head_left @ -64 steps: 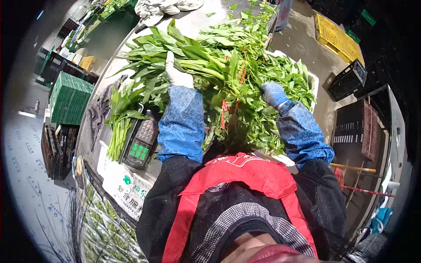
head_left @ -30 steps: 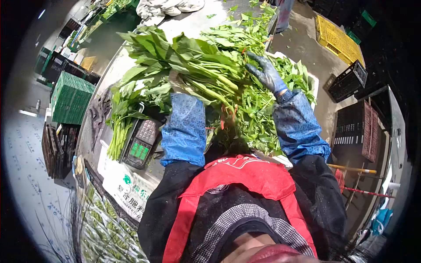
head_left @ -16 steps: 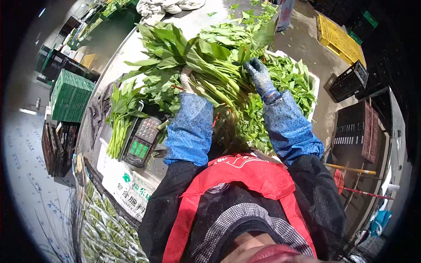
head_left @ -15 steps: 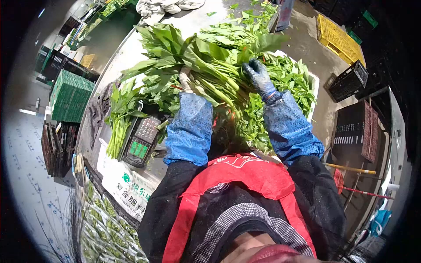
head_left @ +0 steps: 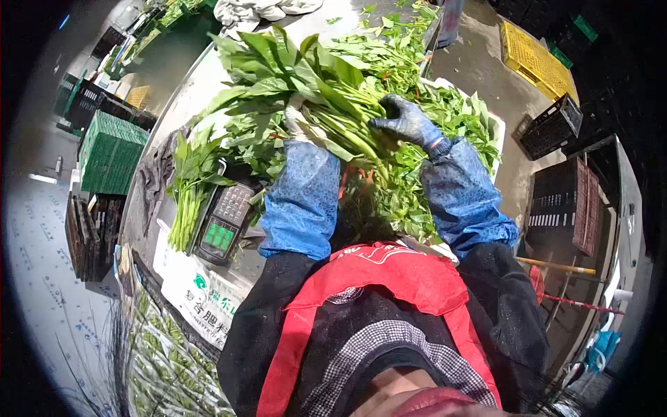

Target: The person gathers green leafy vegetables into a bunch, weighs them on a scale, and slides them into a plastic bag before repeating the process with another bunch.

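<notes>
My left hand, in a pale glove, is closed round a large bunch of leafy greens that looks like water spinach. Its leaves fan out to the upper left, and its pale stems point to the lower right. Beside those stems is my right hand in a blue-grey glove, thumb and fingers curved apart, fingertips right at the bunch. Loose greens fill a white container under and beyond that hand. Red-orange ties show below the stems. Both forearms wear blue sleeves.
A digital scale stands to the left, next to a smaller bunch lying on a printed white sack. More greens lie across the table's far side. Green crates are stacked left; a yellow crate and dark crates stand right.
My right hand has opened at the thumb and turned, moving slightly down and left along the stems. The large leaf that stood by it is gone from that spot. The left hand still holds the bunch.
</notes>
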